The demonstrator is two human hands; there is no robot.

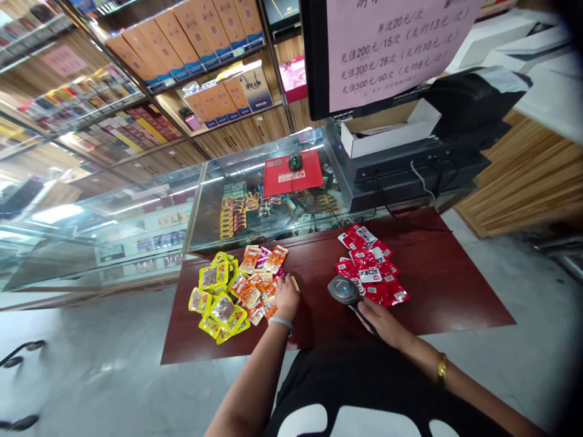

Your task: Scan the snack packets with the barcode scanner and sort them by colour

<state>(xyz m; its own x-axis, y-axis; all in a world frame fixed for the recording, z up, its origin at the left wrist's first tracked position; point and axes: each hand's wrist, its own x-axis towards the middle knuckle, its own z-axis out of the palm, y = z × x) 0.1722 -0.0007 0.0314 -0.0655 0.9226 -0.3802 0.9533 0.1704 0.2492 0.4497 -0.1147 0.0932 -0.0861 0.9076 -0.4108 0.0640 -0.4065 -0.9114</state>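
My right hand point(382, 320) is wrapped round the handle of a grey barcode scanner point(344, 290), whose head points at a heap of red snack packets point(367, 267) on the dark red-brown tabletop point(314, 331). At the right edge of a pile of orange snack packets point(248, 290), my left hand point(286, 297) is closed with bent fingers; a pale packet edge shows beside the fingertips. Yellow snack packets point(223, 308) with clear windows lie left of the orange ones, partly overlapping. A few purple packets point(263, 257) show behind the orange ones.
Behind the tabletop stands a glass display counter point(195, 209) with a red mat point(282, 182) and a computer mouse point(295, 161) on it. A monitor back point(319, 60) carries a pink price sheet point(396, 54). A cable point(410, 224) trails onto the tabletop's far right.
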